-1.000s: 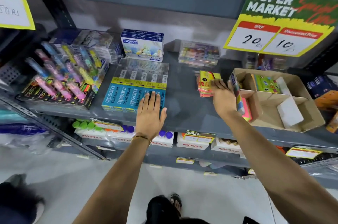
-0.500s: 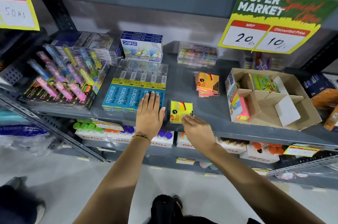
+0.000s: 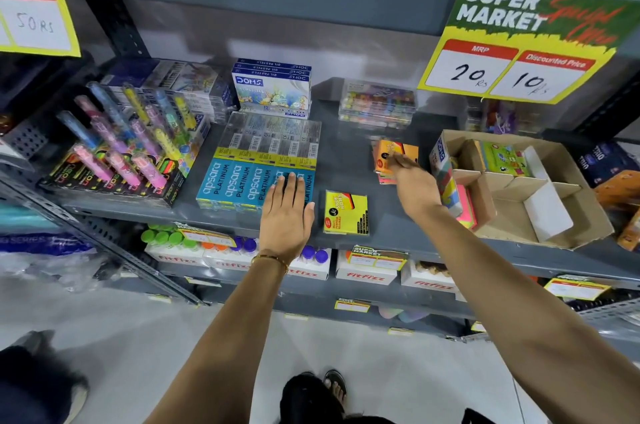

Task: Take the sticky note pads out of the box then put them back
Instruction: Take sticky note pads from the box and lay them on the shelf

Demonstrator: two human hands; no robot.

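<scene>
Scene: a person stands at a grey shop shelf, both bare arms stretched over the stationery.
Box: the cardboard box sits at the right end of the shelf, its dividers showing; pink and yellow pads stand on edge in its near-left slot and a green pad lies in a back slot.
Pads out: 1 yellow pad lies flat near the shelf's front edge; a small orange stack lies farther back, just left of the box.
Key relation: the orange stack lies ahead of the right hand, whose fingertips reach its near edge; the box is just to the right of that hand, so the right arm is the nearer one for both. The yellow pad's long side runs front to back, between the 2 hands.
Right hand: fingers extended and loosely together, nothing pinched; whether they press the stack I cannot tell, the hand is blurred.
Left hand: the left hand lies flat, fingers together, on the blue pencil packs.
Change: half a second ago the right hand was low by the yellow pad; now it is up at the orange stack. The left hand has not shifted.
</scene>
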